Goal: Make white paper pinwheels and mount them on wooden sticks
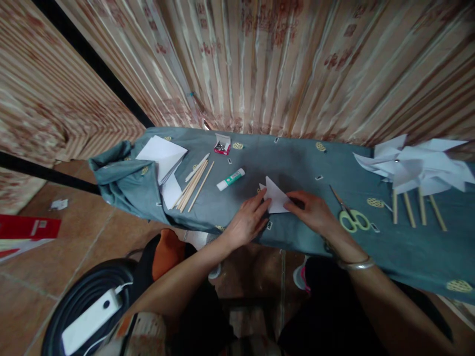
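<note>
A small white folded paper point(275, 197) lies on the grey-blue cloth point(282, 163) covering the table, near its front edge. My left hand point(248, 221) presses on the paper's left side, its fingers pinched on the edge. At the paper's right corner, my right hand point(311, 210) holds it down with closed fingertips. A silver bangle sits on my right wrist.
Green-handled scissors point(352, 217) lie just right of my right hand. A glue stick point(230, 179), wooden sticks point(195, 185), a stack of white paper point(163, 155) and a small red box point(222, 145) lie to the left. Finished paper pinwheels point(415, 168) on sticks rest at the right. A curtain hangs behind.
</note>
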Demonstrator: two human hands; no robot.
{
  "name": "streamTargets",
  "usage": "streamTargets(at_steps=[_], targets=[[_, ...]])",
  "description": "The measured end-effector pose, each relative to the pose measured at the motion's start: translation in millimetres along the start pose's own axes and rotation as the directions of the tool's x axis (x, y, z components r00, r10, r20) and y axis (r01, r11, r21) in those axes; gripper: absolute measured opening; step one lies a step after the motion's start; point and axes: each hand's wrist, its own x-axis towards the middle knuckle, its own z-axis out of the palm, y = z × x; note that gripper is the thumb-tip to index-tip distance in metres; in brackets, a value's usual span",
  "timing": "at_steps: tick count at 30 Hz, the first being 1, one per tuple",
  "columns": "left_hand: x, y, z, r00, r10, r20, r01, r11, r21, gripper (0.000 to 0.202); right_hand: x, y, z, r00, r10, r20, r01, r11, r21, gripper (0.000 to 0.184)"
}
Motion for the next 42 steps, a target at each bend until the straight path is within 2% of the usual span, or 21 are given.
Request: streamTargets(at_steps=[4, 6, 7, 8, 9, 11, 12, 13, 15, 17, 20, 22, 25, 27, 29, 31, 33, 35, 38, 42], targets=[[4.7, 1.7, -2.0, 0.998, -0.044, -0.044, 0.034, 0.978, -0.207, 0.064, -3.1, -1.5, -1.2, 0.993, 0.103, -0.058, -0.093, 0.985, 0.145, 0.018], [10.1, 3.1, -2.9, 0.983, -0.149, -0.105, 0.101, 0.924, -0.369, 0.067, -4.9, -0.7, -3.2, 0.987, 0.111, -0.117, -0.08, 0.967, 0.241, 0.017], [13.5, 3.9, -2.9, 0.964, -0.234, -0.131, 0.146, 0.868, -0.475, 0.068, -6.1, -0.5, -4.6, 0.983, 0.105, -0.151, -0.059, 0.957, 0.283, 0.018], [17.3, 4.8, -2.7, 0.93, -0.341, -0.14, 0.196, 0.779, -0.595, 0.069, -7.5, -0.8, -6.1, 0.979, 0.095, -0.183, -0.034, 0.949, 0.312, 0.019], [21.2, 6.0, -2.4, 0.881, -0.458, -0.12, 0.243, 0.654, -0.716, 0.069, -9.3, -1.6, -7.5, 0.974, 0.079, -0.213, -0.006, 0.945, 0.326, 0.019], [28.8, 8.9, -2.1, 0.76, -0.65, 0.011, 0.296, 0.331, -0.896, 0.063, -13.5, -5.2, -10.0, 0.964, 0.021, -0.264, 0.06, 0.954, 0.295, 0.017], [32.2, 10.6, -2.4, 0.71, -0.697, 0.101, 0.304, 0.174, -0.937, 0.057, -16.0, -7.9, -10.9, 0.958, -0.027, -0.284, 0.102, 0.962, 0.254, 0.016], [35.1, 12.6, -3.0, 0.679, -0.71, 0.186, 0.307, 0.045, -0.95, 0.051, -18.6, -11.0, -11.5, 0.951, -0.087, -0.297, 0.152, 0.968, 0.202, 0.014], [39.7, 16.7, -5.2, 0.674, -0.669, 0.313, 0.316, -0.122, -0.941, 0.039, -23.7, -17.7, -12.2, 0.926, -0.22, -0.306, 0.259, 0.962, 0.091, 0.01], [43.4, 20.2, -7.5, 0.694, -0.61, 0.382, 0.325, -0.208, -0.923, 0.031, -28.3, -24.0, -13.0, 0.894, -0.328, -0.307, 0.346, 0.938, 0.006, 0.01], [49.1, 22.7, -9.1, 0.703, -0.599, 0.384, 0.292, -0.249, -0.924, 0.025, -33.0, -30.9, -16.3, 0.865, -0.39, -0.317, 0.401, 0.916, -0.031, 0.009], [53.2, 22.6, -9.4, 0.692, -0.625, 0.36, 0.27, -0.238, -0.933, 0.025, -34.3, -33.4, -20.8, 0.872, -0.368, -0.321, 0.394, 0.919, 0.016, 0.007], [59.3, 21.9, -11.1, 0.655, -0.678, 0.334, 0.279, -0.194, -0.941, 0.028, -32.7, -32.9, -28.9, 0.907, -0.203, -0.37, 0.293, 0.934, 0.206, 0.012], [63.1, 21.9, -13.5, 0.632, -0.713, 0.304, 0.289, -0.147, -0.946, 0.028, -29.6, -29.6, -32.6, 0.92, 0.006, -0.391, 0.174, 0.89, 0.421, 0.016], [66.3, 22.5, -15.9, 0.624, -0.737, 0.261, 0.285, -0.096, -0.954, 0.029, -25.9, -24.9, -33.7, 0.928, 0.212, -0.307, 0.035, 0.768, 0.639, 0.022], [68.9, 23.2, -17.3, 0.628, -0.744, 0.228, 0.276, -0.062, -0.959, 0.031, -22.8, -20.8, -33.4, 0.931, 0.339, -0.133, -0.114, 0.618, 0.778, 0.032], [70.9, 23.9, -17.2, 0.637, -0.74, 0.217, 0.271, -0.049, -0.961, 0.033, -21.3, -19.0, -32.9, 0.923, 0.384, 0.025, -0.23, 0.498, 0.836, 0.041], [72.4, 24.6, -16.2, 0.646, -0.732, 0.215, 0.272, -0.042, -0.961, 0.036, -21.4, -19.5, -33.0, 0.909, 0.399, 0.12, -0.295, 0.411, 0.863, 0.044], [74.5, 25.8, -14.1, 0.656, -0.725, 0.21, 0.275, -0.029, -0.961, 0.038, -23.8, -23.4, -32.3, 0.9, 0.392, 0.19, -0.338, 0.352, 0.873, 0.043], [77.8, 28.0, -11.0, 0.673, -0.719, 0.17, 0.249, 0.004, -0.968, 0.037, -29.2, -31.7, -22.6, 0.906, 0.315, 0.282, -0.394, 0.392, 0.831, 0.04]])
